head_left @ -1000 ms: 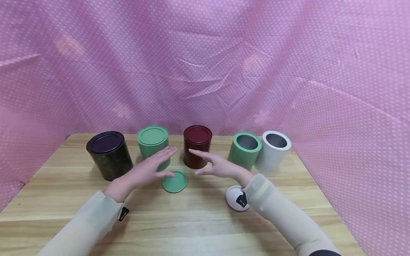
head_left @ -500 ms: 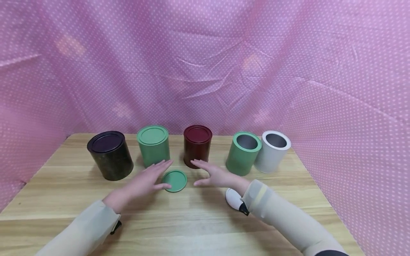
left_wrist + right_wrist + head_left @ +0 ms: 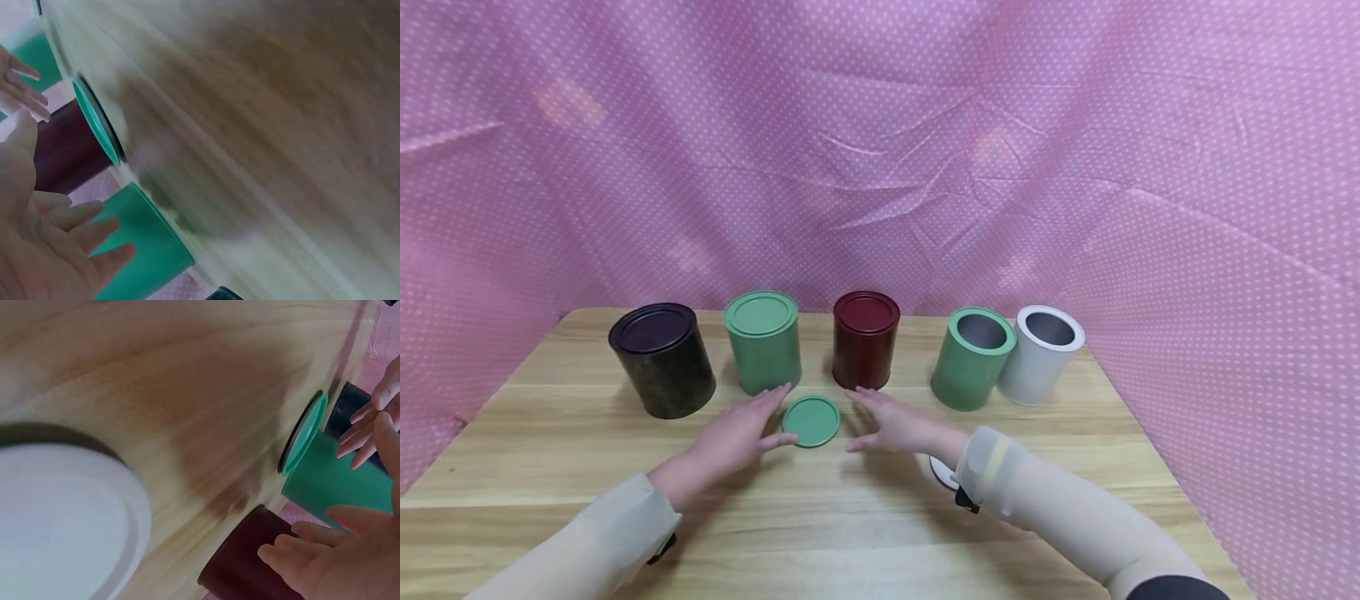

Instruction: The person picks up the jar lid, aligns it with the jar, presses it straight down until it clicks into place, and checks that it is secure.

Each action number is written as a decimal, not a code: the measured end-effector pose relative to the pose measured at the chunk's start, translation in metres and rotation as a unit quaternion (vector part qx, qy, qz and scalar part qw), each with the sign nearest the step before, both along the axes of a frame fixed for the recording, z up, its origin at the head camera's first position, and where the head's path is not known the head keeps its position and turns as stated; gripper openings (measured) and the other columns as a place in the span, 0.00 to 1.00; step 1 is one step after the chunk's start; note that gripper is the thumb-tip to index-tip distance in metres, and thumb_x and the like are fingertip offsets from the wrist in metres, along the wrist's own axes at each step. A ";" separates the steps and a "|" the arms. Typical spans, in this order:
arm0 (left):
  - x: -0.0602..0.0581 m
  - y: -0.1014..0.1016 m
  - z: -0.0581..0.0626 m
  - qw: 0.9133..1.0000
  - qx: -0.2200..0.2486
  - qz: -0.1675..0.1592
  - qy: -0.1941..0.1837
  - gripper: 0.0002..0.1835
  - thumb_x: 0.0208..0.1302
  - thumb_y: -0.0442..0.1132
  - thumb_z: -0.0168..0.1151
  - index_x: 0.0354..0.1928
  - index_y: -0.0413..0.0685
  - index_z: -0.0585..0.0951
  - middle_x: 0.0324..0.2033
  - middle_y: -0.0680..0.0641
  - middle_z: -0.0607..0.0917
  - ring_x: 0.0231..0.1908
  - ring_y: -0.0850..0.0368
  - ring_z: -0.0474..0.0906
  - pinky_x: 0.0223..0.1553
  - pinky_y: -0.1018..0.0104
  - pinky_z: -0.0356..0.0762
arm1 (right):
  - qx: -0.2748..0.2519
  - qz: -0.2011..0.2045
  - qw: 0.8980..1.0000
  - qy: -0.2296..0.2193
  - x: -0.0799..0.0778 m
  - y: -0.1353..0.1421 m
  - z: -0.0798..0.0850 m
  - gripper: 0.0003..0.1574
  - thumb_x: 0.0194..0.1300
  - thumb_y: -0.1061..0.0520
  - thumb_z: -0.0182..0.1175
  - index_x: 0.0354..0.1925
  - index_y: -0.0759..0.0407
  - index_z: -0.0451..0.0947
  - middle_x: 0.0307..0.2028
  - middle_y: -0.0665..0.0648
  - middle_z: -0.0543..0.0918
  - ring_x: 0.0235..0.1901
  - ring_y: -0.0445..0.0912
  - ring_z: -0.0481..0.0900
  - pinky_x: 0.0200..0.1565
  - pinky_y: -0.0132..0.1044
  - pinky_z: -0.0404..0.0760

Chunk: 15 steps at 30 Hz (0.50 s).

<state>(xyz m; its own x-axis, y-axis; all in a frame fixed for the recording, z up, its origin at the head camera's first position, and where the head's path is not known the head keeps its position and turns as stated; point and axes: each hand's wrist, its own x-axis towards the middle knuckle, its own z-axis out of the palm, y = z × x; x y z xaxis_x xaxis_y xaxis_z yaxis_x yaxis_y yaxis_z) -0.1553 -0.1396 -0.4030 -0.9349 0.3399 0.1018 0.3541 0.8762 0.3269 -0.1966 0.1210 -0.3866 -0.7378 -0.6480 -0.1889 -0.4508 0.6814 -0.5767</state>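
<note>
A round green lid (image 3: 812, 421) lies flat on the wooden table, between my two hands. On its left, my left hand (image 3: 733, 437) is held with fingers extended and thumb spread; the thumb tip appears close to the lid's edge. My right hand (image 3: 895, 427) mirrors it on the other side, fingers stretched toward the dark red can (image 3: 863, 346). Both hands look raised off the table and hold nothing. Behind the left fingertips stands a green can (image 3: 766, 346) with its lid on. A white lid (image 3: 59, 525) lies under my right wrist, partly hidden by the sleeve.
A black lidded can (image 3: 666, 362) stands at the far left. At the right, an uncovered green can (image 3: 972, 362) stands against an uncovered white can (image 3: 1037, 358). Pink dotted cloth (image 3: 880, 167) hangs behind and at both sides of the table (image 3: 820, 533).
Both hands have come down and back from in front of the cans to either side of the green lid. The right sleeve now covers more of the white lid.
</note>
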 end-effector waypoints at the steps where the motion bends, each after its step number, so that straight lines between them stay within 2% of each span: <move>1: 0.000 0.000 -0.001 1.000 -0.005 0.001 0.000 0.42 0.62 0.56 0.63 0.71 0.39 0.63 0.66 0.35 0.70 0.64 0.35 0.67 0.62 0.39 0.67 | 0.002 0.004 1.000 0.002 0.000 -0.001 -0.001 0.53 0.60 0.45 0.67 0.74 0.60 0.53 0.74 0.64 0.55 0.74 0.57 0.52 0.72 0.50 0.55; 8: 0.004 0.003 -0.005 0.999 -0.039 0.013 -0.007 0.43 0.61 0.58 0.62 0.69 0.36 0.65 0.63 0.32 0.72 0.62 0.33 0.69 0.60 0.38 0.68 | 0.012 0.032 0.999 0.008 -0.002 -0.009 -0.007 0.53 0.61 0.46 0.67 0.74 0.64 0.52 0.74 0.62 0.57 0.74 0.53 0.53 0.73 0.46 0.54; 15: 0.007 0.009 -0.007 0.997 -0.058 0.034 -0.036 0.43 0.61 0.59 0.62 0.67 0.34 0.66 0.63 0.31 0.72 0.62 0.32 0.69 0.60 0.37 0.68 | 0.013 0.016 1.000 0.010 -0.005 -0.015 -0.017 0.54 0.60 0.46 0.68 0.73 0.65 0.53 0.73 0.65 0.58 0.73 0.56 0.55 0.73 0.47 0.55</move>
